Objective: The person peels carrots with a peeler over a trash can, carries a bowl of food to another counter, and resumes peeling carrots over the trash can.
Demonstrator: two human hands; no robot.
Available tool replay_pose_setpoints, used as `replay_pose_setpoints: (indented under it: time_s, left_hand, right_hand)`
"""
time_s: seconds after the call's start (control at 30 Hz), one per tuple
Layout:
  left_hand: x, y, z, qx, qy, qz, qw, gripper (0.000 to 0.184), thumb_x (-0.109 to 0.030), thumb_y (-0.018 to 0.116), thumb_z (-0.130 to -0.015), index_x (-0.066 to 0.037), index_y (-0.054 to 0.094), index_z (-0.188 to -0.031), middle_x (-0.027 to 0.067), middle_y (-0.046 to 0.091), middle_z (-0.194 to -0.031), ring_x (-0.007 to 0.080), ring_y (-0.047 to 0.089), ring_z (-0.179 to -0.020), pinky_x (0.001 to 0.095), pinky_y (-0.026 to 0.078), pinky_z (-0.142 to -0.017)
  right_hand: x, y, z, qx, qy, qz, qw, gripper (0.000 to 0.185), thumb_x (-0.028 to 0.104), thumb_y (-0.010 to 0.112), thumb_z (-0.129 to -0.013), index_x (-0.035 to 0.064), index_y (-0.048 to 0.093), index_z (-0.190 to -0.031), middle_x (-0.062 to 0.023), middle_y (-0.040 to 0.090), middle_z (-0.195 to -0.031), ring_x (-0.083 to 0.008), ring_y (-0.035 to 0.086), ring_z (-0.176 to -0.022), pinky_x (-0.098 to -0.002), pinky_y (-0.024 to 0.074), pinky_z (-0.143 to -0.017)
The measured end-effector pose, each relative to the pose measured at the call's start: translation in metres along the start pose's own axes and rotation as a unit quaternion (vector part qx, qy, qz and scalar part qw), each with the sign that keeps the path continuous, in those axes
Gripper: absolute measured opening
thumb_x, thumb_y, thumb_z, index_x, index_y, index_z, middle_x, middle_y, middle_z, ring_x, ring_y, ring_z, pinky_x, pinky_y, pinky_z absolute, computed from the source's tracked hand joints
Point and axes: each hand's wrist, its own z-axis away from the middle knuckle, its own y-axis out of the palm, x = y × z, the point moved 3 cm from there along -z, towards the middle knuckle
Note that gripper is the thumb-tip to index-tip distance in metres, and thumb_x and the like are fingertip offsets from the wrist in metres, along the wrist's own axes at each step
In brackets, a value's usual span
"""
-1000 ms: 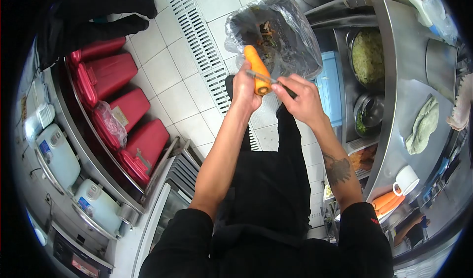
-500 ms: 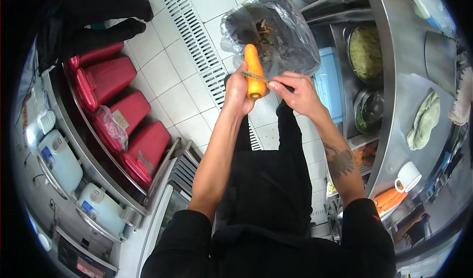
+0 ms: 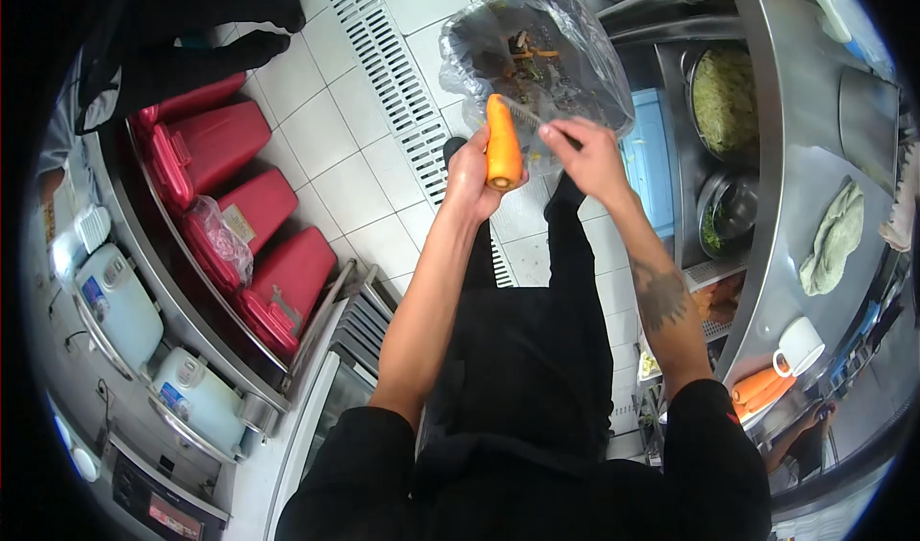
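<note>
The steel table (image 3: 788, 158) runs down your right side, and across the tiled floor (image 3: 316, 148) a row of red bins (image 3: 216, 148) stands to your left, with another person's dark-clad legs (image 3: 211, 14) beyond them. Ahead of you is a bin lined with clear plastic (image 3: 594, 91), dark and orange scraps lying in it; beside it, on the table side, are a light-blue flat piece (image 3: 650, 177) and a round pan of pale shredded food (image 3: 725, 100). On the tabletop lie a crumpled cloth (image 3: 832, 239), a white mug (image 3: 803, 346) and, next to the mug, some loose carrots (image 3: 757, 392). Your left hand (image 3: 468, 172) is closed around a carrot (image 3: 503, 148) near the liner's near edge, its thick end towards you and its narrow tip pointing away. Your right hand (image 3: 594, 158) has its fingers pinched round the dark handle of a slim metal tool (image 3: 523, 115), whose blade reaches across to the narrow tip; you can't tell from here whether it touches, or whether it is a knife or a peeler. You look to be partway through working the blade over the carrot's surface. A stroke from here calls for a steady left hand, a shallow blade angle and your left fingertips clear of the edge.
</note>
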Motion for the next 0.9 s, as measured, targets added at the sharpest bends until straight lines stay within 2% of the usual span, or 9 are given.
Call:
replay_pose_setpoints:
  time_s: [0.17,0.37,0.47,0.6,0.67,0.7,0.8,0.83,0.9]
  left_hand:
    - [-0.004,0.012,0.002,-0.021,0.018,0.073,0.997,0.033,-0.033,0.037,-0.103,-0.002,0.047,-0.112,0.0111,0.057,-0.089,0.0235,0.059,-0.075,0.0390,0.051,-0.062]
    - [-0.003,0.017,0.002,-0.034,0.053,0.105,0.993,0.033,-0.032,0.039,-0.103,-0.002,0.048,-0.113,0.0110,0.056,-0.089,0.0233,0.058,-0.075,0.0383,0.050,-0.065]
    - [0.002,0.009,-0.005,-0.028,0.095,0.061,0.993,0.037,-0.034,0.038,-0.102,-0.001,0.046,-0.116,0.0128,0.056,-0.094,0.0256,0.061,-0.079,0.0418,0.051,-0.056]
    - [-0.004,0.008,-0.002,-0.056,0.088,0.069,0.992,0.036,-0.033,0.037,-0.102,-0.001,0.047,-0.116,0.0120,0.056,-0.095,0.0246,0.060,-0.079,0.0412,0.052,-0.056]
    - [-0.002,0.012,0.008,-0.042,0.068,0.011,0.997,0.037,-0.034,0.036,-0.102,-0.002,0.048,-0.117,0.0108,0.056,-0.095,0.0229,0.059,-0.080,0.0408,0.053,-0.058]
    - [0.004,0.016,0.018,-0.031,0.050,-0.014,0.998,0.035,-0.034,0.037,-0.103,-0.002,0.050,-0.113,0.0086,0.057,-0.087,0.0202,0.058,-0.070,0.0378,0.052,-0.059]
    - [0.016,0.018,0.025,0.005,0.044,-0.001,0.999,0.035,-0.034,0.036,-0.103,-0.003,0.048,-0.113,0.0087,0.056,-0.087,0.0195,0.058,-0.070,0.0377,0.051,-0.057]
    - [0.013,0.013,0.019,0.003,0.047,0.000,0.999,0.035,-0.034,0.036,-0.103,-0.003,0.048,-0.113,0.0087,0.056,-0.087,0.0195,0.058,-0.070,0.0377,0.051,-0.057]
    - [0.009,-0.001,0.013,-0.001,0.046,0.000,0.999,0.038,-0.033,0.034,-0.103,-0.005,0.046,-0.125,0.0099,0.053,-0.096,0.0215,0.058,-0.077,0.0408,0.054,-0.059]
  right_hand:
    - [0.054,-0.009,0.045,-0.014,-0.095,0.075,0.993,0.028,0.022,0.069,-0.087,-0.0040,0.068,-0.097,-0.0144,0.062,-0.079,-0.0309,0.063,-0.070,-0.0343,0.0496,-0.063]
    - [0.056,-0.011,0.046,-0.029,-0.116,0.082,0.989,0.030,0.030,0.069,-0.086,-0.0002,0.070,-0.092,-0.0122,0.063,-0.077,-0.0335,0.064,-0.067,-0.0389,0.0502,-0.059]
    - [0.053,-0.005,0.042,-0.020,-0.101,0.063,0.993,0.029,0.024,0.070,-0.087,-0.0031,0.068,-0.096,-0.0147,0.062,-0.076,-0.0305,0.062,-0.065,-0.0356,0.0482,-0.059]
    - [0.050,0.007,0.041,-0.029,-0.090,0.043,0.995,0.029,0.024,0.069,-0.087,-0.0030,0.069,-0.095,-0.0149,0.061,-0.075,-0.0302,0.060,-0.064,-0.0357,0.0465,-0.057]
    - [0.044,0.011,0.035,-0.026,-0.069,0.014,0.997,0.028,0.030,0.064,-0.089,0.0025,0.070,-0.092,-0.0150,0.063,-0.076,-0.0359,0.063,-0.071,-0.0410,0.0495,-0.062]
    - [0.039,0.007,0.026,-0.012,-0.029,0.031,0.999,0.029,0.030,0.064,-0.089,0.0022,0.071,-0.093,-0.0163,0.064,-0.077,-0.0344,0.064,-0.073,-0.0399,0.0494,-0.064]
    - [0.016,0.003,0.012,0.007,0.011,-0.057,0.998,0.029,0.029,0.066,-0.089,0.0016,0.071,-0.095,-0.0164,0.065,-0.079,-0.0320,0.065,-0.073,-0.0380,0.0491,-0.065]
    - [0.018,0.004,0.015,0.005,-0.035,-0.070,0.997,0.024,0.022,0.067,-0.089,-0.0004,0.070,-0.096,-0.0108,0.062,-0.073,-0.0192,0.060,-0.067,-0.0313,0.0448,-0.061]
    - [0.027,-0.001,0.027,0.057,-0.035,-0.057,0.996,0.025,0.024,0.067,-0.089,-0.0002,0.070,-0.095,-0.0124,0.064,-0.076,-0.0247,0.062,-0.069,-0.0338,0.0468,-0.064]
